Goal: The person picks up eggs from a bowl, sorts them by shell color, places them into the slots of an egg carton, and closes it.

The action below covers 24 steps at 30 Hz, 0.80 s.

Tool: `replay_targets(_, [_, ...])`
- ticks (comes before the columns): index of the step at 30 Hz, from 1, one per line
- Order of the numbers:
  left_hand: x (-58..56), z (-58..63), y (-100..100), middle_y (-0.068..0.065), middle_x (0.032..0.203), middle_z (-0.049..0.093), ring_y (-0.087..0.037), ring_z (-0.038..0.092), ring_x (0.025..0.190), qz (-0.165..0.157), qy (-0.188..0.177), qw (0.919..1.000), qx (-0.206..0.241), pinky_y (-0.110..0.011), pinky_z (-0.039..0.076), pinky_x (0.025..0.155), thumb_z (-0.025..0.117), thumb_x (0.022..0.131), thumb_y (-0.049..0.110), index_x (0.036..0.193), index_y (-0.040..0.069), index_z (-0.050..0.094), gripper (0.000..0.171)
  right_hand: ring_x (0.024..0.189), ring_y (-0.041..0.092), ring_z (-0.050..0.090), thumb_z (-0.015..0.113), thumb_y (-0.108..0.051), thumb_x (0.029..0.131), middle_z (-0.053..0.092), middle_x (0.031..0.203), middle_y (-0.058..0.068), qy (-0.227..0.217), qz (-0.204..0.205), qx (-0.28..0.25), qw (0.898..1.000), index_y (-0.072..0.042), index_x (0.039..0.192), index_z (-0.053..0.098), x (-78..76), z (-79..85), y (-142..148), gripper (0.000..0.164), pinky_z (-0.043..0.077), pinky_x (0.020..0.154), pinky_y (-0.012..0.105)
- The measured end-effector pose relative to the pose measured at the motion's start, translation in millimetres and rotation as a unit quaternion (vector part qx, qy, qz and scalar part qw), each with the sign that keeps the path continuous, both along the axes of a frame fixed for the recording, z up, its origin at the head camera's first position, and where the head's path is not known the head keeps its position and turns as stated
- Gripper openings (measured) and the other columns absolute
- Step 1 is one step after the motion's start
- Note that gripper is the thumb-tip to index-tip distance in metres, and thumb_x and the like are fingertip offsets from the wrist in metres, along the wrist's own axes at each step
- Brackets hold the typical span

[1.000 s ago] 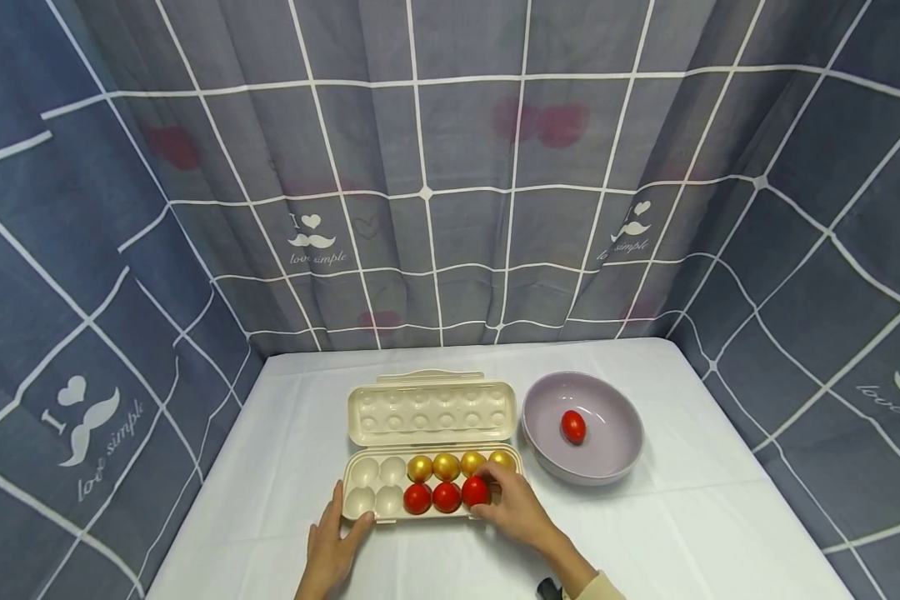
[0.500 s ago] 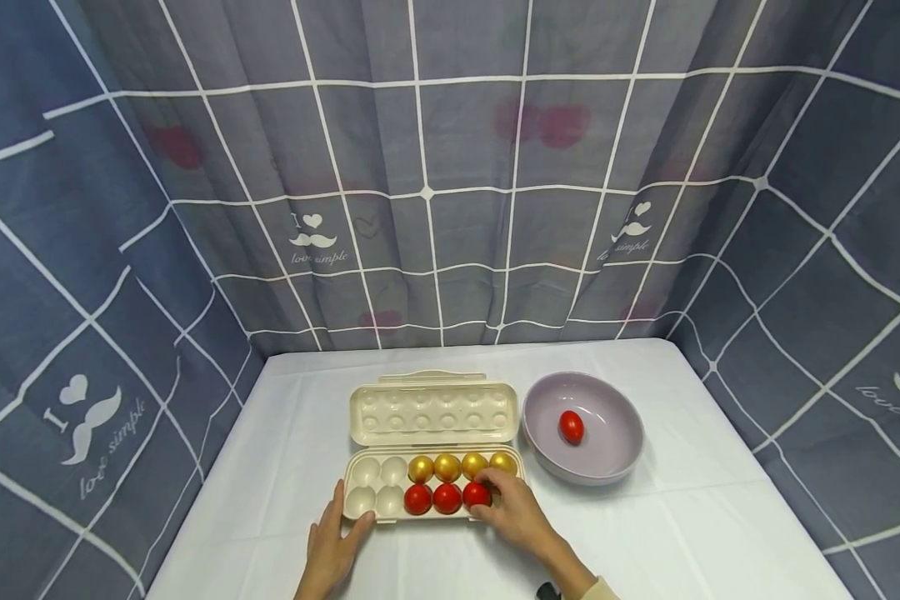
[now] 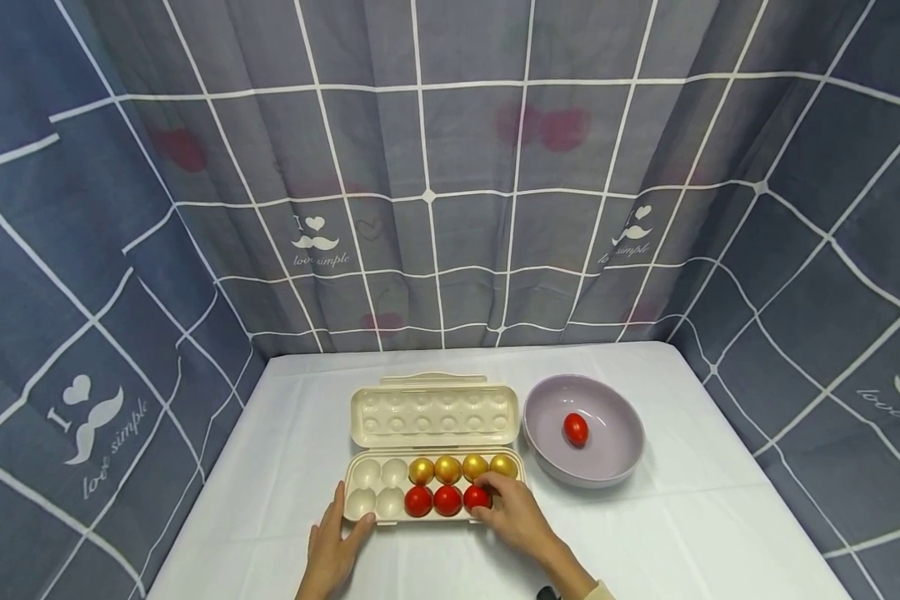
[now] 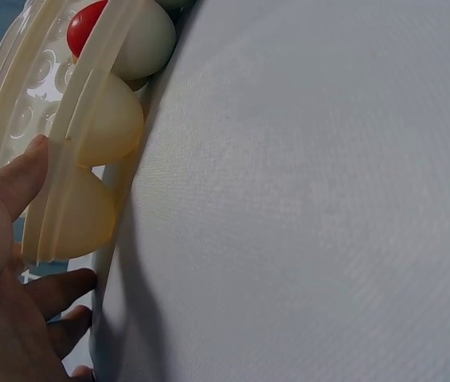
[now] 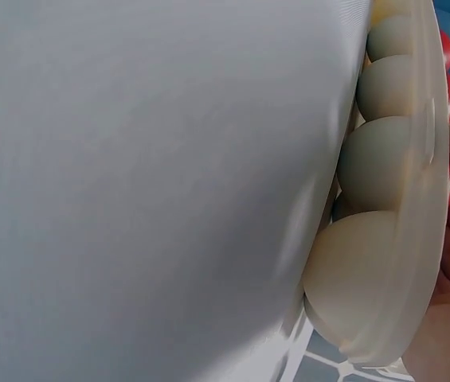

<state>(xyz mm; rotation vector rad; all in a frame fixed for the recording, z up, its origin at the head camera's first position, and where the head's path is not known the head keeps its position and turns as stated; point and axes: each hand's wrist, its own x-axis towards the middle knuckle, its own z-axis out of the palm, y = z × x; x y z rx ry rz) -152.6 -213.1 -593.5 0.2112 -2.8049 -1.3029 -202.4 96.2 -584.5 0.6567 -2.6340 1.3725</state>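
A cream egg carton (image 3: 375, 503) stands open on the table, lid (image 3: 435, 417) folded back. Gold eggs (image 3: 447, 469) fill the right part of its back row, and three red eggs (image 3: 418, 501) sit in the front row. My right hand (image 3: 520, 518) pinches the rightmost red egg (image 3: 477, 498) in its cup between thumb and fingers. At the carton's front left corner, my left hand (image 3: 330, 554) rests with fairly straight fingers along the end, its thumb at the front rim. In the left wrist view that thumb (image 4: 25, 175) touches the rim.
To the right of the carton is a mauve bowl (image 3: 622, 458) holding one red egg (image 3: 576, 429). A white cloth covers the table (image 3: 690, 533). Dark checked curtains (image 3: 465, 233) enclose the back and both sides. Several cups at the carton's left end hold no eggs.
My right hand has lowered the red egg slightly into its front-row cup and still pinches it. The egg in the bowl has rocked a little. My left hand has stayed in place.
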Motion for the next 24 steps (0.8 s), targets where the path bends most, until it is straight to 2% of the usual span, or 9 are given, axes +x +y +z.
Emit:
replay_targets(7, [-0.5,-0.6,-0.2,-0.039,0.147,0.031,-0.055,0.024,0.138,-0.001,0.000,1.0000,0.002,-0.075,0.005,0.107,0.063,0.097,0.037,0.152,-0.010,0.018,0.085,0.099,0.014,0.064,0.082,-0.011,0.077,0.070,0.103,-0.003,0.011,0.009,-0.010,1.000,-0.006,0.108,0.069,1.3,-1.5,1.7,0.034,0.051,0.091,0.039])
replay_targets(10, [-0.7,-0.9,-0.2,-0.039,0.147,0.031,-0.054,0.024,0.138,-0.001,-0.001,1.0000,0.001,-0.074,0.004,0.107,0.062,0.097,0.037,0.152,-0.010,0.018,0.085,0.101,0.018,0.066,0.082,-0.010,0.079,0.071,0.105,0.000,0.011,0.022,-0.047,0.999,-0.003,0.112,0.069,1.3,-1.7,3.4,0.036,0.052,0.093,0.039])
replay_targets(16, [-1.5,0.4,0.3,-0.039,0.148,0.029,-0.054,0.023,0.139,-0.001,-0.008,1.0000,0.001,-0.075,0.004,0.107,0.062,0.097,0.039,0.152,-0.010,0.017,0.086,0.107,0.033,0.066,0.079,-0.003,0.081,0.071,0.111,0.012,-0.023,0.030,-0.142,0.989,0.001,0.116,0.068,0.9,0.1,8.4,0.036,0.051,0.095,0.045])
replay_targets(19, [-1.7,0.7,0.8,-0.039,0.148,0.029,-0.055,0.023,0.138,-0.002,-0.008,1.0000,0.000,-0.075,0.004,0.107,0.062,0.097,0.039,0.152,-0.010,0.017,0.086,0.108,0.042,0.063,0.077,0.004,0.081,0.068,0.115,0.021,-0.038,0.023,-0.176,0.983,0.008,0.117,0.065,0.5,8.5,12.9,0.038,0.048,0.096,0.052])
replay_targets(24, [-1.5,-0.1,0.2,-0.039,0.147,0.030,-0.055,0.024,0.138,-0.001,-0.004,1.0000,-0.002,-0.075,0.004,0.107,0.063,0.097,0.039,0.152,-0.010,0.018,0.087,0.113,0.052,0.057,0.075,0.009,0.081,0.061,0.120,0.033,-0.032,0.016,-0.220,0.975,0.017,0.120,0.059,-0.6,40.8,26.5,0.042,0.041,0.100,0.058])
